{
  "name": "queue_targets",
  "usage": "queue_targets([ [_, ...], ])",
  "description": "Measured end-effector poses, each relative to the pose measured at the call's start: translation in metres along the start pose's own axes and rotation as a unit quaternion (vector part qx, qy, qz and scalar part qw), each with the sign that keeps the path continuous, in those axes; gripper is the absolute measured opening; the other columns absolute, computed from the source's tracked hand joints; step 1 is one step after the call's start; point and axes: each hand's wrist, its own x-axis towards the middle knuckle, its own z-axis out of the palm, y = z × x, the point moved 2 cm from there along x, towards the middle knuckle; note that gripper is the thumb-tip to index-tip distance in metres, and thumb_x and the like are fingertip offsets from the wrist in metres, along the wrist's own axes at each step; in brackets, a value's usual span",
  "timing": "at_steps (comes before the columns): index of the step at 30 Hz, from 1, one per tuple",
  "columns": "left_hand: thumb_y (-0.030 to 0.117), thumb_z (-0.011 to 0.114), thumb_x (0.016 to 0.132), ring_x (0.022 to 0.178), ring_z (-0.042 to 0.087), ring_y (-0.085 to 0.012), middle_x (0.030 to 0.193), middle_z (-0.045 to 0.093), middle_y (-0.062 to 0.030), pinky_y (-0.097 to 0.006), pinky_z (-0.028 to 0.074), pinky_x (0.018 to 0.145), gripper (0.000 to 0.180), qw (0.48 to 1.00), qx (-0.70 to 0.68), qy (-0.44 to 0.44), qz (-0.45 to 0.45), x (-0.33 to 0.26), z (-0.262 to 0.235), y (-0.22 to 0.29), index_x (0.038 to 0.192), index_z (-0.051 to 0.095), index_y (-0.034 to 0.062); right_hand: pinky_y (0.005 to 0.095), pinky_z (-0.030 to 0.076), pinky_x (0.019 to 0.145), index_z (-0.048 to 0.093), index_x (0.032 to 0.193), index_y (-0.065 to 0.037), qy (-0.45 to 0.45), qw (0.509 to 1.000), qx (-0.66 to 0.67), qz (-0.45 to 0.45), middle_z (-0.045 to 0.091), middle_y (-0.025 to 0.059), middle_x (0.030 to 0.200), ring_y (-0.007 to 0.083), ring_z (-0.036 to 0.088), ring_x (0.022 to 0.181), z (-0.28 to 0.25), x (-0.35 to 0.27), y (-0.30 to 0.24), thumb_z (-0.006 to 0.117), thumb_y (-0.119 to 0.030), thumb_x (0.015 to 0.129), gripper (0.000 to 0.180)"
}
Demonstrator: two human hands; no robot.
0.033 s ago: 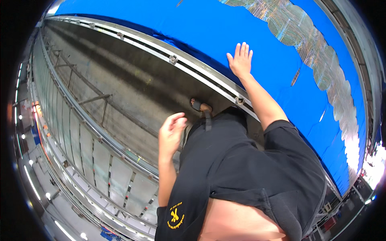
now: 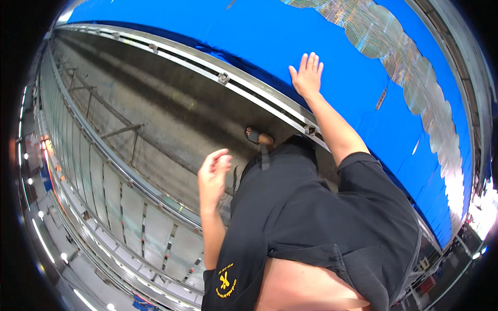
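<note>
Flat on a wide blue sheet of fabric (image 2: 259,39) lies my right hand (image 2: 306,78), its fingers stretched out and pointing to the far side. It rests close to the sheet's near edge, just past the metal rail. My left hand (image 2: 211,179) is in the air over the gap at my left side, touching nothing I can see. Its fingers are loosely bent and partly apart, with no object visible in them. Beyond the right hand, a patterned, shiny strip with a scalloped edge (image 2: 386,44) runs along the blue sheet.
A long metal rail (image 2: 223,79) with bolts borders the sheet beside my legs. My sandalled foot (image 2: 258,136) stands on the grey floor (image 2: 171,114). To the left, another frame (image 2: 140,187) carries pale panels (image 2: 129,207). A small brown slit-like mark (image 2: 382,98) shows on the sheet.
Both hands have shifted slightly to the left. The right one remains spread on the blue sheet, and the left remains in the air with bent fingers.
</note>
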Motion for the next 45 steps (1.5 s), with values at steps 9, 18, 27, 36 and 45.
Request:
queue_targets([
  [9,0.03,0.058,0.112,0.086,0.066,-0.0115,0.103,0.071,-0.0074,-0.026,0.057,0.078,0.036,0.992,-0.082,0.043,-0.088,0.062,-0.083,-0.015,0.129,0.065,-0.0014,0.0611,0.009,0.13,0.032,0.164,0.002,-0.057,0.994,0.079,-0.044,0.016,0.0379,0.17,0.0507,0.01,0.161,-0.007,-0.001,-0.091,0.046,-0.065,0.104,0.091],
  [18,0.028,0.06,0.111,0.094,0.067,-0.0131,0.112,0.074,-0.0091,-0.031,0.056,0.086,0.035,0.984,0.102,-0.144,-0.008,0.144,-0.057,0.065,0.132,0.067,0.0009,0.0519,0.042,0.11,0.061,0.137,-0.003,0.099,0.982,0.157,0.023,0.056,0.0215,0.138,0.037,0.052,0.133,-0.039,-0.008,-0.108,0.082,-0.046,0.086,0.07],
  [27,0.03,0.06,0.111,0.089,0.068,-0.0132,0.107,0.074,-0.0085,-0.029,0.056,0.082,0.035,0.975,0.125,-0.183,-0.004,0.245,-0.054,0.092,0.132,0.067,0.0023,0.0475,0.052,0.09,0.07,0.102,-0.01,-0.015,0.953,0.249,0.173,0.069,0.0109,0.105,0.0325,0.066,0.104,-0.016,0.002,-0.102,0.075,-0.028,0.094,0.021],
  [36,0.022,0.066,0.108,0.091,0.068,-0.011,0.107,0.074,-0.0068,-0.028,0.055,0.083,0.029,0.887,0.223,-0.404,0.024,0.331,0.052,0.135,0.127,0.069,0.0008,0.0519,0.055,0.088,0.069,0.094,-0.005,0.024,0.928,0.237,0.285,0.069,0.0147,0.102,0.0367,0.066,0.105,-0.03,-0.001,-0.105,0.071,-0.026,0.096,0.021],
  [45,0.026,0.067,0.107,0.084,0.065,-0.0121,0.1,0.073,-0.0062,-0.027,0.054,0.075,0.029,0.882,0.187,-0.43,0.054,0.383,0.126,0.167,0.119,0.071,0.0005,0.0358,0.057,0.072,0.073,0.095,-0.004,0.141,0.752,0.49,0.418,0.073,0.0092,0.083,0.0189,0.071,0.077,-0.022,-0.031,-0.042,0.073,-0.02,0.093,0.016],
])
